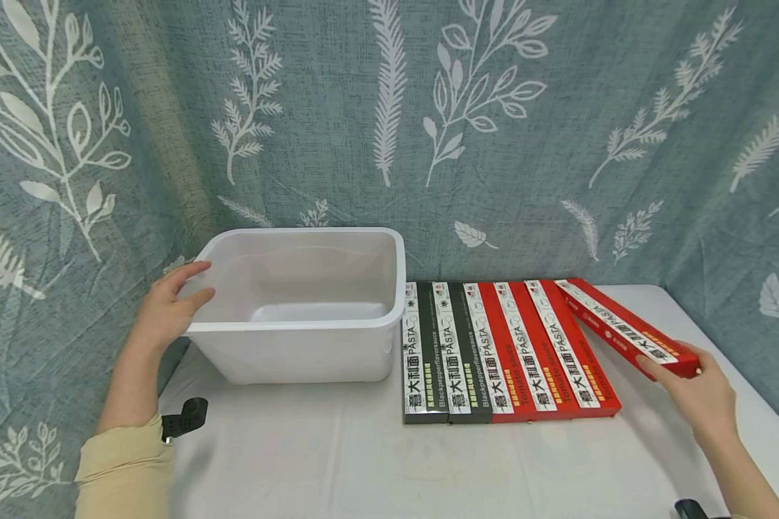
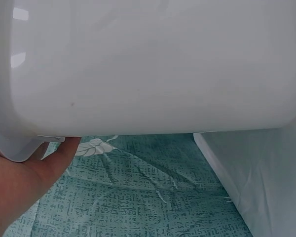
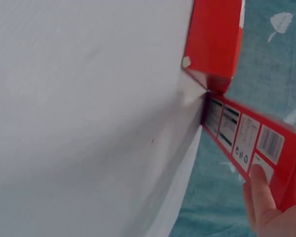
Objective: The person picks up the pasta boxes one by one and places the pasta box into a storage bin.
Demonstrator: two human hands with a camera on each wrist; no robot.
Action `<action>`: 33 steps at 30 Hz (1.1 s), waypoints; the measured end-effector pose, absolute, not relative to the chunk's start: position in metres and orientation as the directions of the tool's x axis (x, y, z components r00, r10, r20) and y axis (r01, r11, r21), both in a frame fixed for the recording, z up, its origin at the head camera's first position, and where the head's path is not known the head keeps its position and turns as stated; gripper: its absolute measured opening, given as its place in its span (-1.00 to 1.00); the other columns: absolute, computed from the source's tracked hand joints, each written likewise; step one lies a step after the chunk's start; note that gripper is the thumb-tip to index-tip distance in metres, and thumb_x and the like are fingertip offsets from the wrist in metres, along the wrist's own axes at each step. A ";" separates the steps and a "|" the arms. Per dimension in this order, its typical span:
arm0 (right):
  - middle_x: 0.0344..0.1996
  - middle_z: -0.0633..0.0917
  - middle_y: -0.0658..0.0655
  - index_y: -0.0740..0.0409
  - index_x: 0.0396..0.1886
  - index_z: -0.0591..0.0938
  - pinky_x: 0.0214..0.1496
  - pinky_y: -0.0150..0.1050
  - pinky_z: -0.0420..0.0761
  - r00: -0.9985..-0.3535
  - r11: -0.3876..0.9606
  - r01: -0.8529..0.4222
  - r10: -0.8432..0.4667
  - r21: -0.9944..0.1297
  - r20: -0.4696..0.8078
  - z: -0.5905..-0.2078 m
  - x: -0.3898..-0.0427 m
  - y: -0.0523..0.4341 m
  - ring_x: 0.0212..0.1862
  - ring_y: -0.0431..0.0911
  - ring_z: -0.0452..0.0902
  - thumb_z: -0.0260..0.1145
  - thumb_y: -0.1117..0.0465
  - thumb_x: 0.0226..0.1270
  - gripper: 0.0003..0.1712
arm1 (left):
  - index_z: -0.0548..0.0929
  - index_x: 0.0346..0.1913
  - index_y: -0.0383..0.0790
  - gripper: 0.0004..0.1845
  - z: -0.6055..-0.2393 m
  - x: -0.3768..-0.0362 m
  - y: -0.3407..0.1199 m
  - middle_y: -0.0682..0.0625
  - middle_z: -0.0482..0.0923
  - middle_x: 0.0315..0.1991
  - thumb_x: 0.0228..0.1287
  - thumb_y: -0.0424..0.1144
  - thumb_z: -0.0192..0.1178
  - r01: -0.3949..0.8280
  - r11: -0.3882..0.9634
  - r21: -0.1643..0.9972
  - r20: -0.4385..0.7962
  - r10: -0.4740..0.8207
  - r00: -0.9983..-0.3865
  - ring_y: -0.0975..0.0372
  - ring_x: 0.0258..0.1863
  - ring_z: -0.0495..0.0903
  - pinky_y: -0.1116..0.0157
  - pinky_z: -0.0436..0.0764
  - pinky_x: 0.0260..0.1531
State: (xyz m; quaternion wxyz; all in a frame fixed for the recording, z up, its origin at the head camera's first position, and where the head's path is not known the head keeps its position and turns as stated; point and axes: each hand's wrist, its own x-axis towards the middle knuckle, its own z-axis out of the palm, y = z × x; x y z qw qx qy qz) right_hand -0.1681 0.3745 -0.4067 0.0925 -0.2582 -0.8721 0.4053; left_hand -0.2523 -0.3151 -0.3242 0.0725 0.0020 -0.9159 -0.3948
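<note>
A white plastic bin [image 1: 292, 353] stands at the left of the table. My left hand [image 1: 169, 303] grips its left rim, and in the left wrist view the hand [image 2: 34, 182] reaches round the rim of the bin [image 2: 153, 69]. At the right, my right hand [image 1: 704, 396] holds the near end of a red pasta box [image 1: 630, 328], which is slanted with its near end raised. Barcode and label panels show on this box [image 3: 244, 136] in the right wrist view, with fingers [image 3: 261, 195] against its side. Its far end is close beside the outermost red box of the row.
Right of the bin, a row of pasta boxes lies flat side by side: two black boxes [image 1: 438, 360] nearest the bin, then three red boxes [image 1: 552, 360]. A white cloth [image 1: 363, 461] covers the table. Patterned green curtains [image 1: 337, 108] hang behind and at both sides.
</note>
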 end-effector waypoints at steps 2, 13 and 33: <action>0.44 0.15 0.38 0.18 0.55 0.00 0.21 0.18 0.44 -0.818 0.462 0.376 0.573 -0.803 -0.053 -0.404 -0.169 0.371 0.36 0.25 0.09 0.23 -0.20 0.32 0.03 | 0.14 0.50 -0.28 -0.39 -0.325 -0.253 -0.316 -0.41 -0.13 0.50 0.52 -0.11 -0.03 0.055 0.696 0.716 0.130 -0.055 -0.990 -0.34 0.44 -0.23 -0.44 0.00 0.17; 0.44 0.18 -0.10 -0.26 0.41 0.25 -0.41 -0.63 0.52 -0.705 -0.102 0.003 0.705 -0.995 -0.075 -0.382 -0.168 0.354 0.42 -0.21 0.00 0.43 0.15 0.24 -0.19 | 0.15 0.49 -0.32 -0.39 -0.324 -0.252 -0.314 -0.41 -0.10 0.49 0.51 -0.15 -0.02 0.060 0.707 0.705 0.135 -0.050 -0.990 -0.33 0.45 -0.24 -0.43 -0.03 0.18; 0.23 0.33 0.01 -0.03 0.32 0.29 -0.15 -0.30 0.65 -0.901 -0.395 -0.320 0.408 -0.861 0.148 -0.338 -0.174 0.282 0.27 -0.14 0.27 0.25 0.36 0.37 -0.41 | 0.17 0.49 -0.27 -0.40 -0.325 -0.250 -0.314 -0.41 -0.13 0.50 0.50 -0.14 -0.01 0.048 0.691 0.721 0.135 -0.073 -0.988 -0.34 0.44 -0.20 -0.41 0.04 0.18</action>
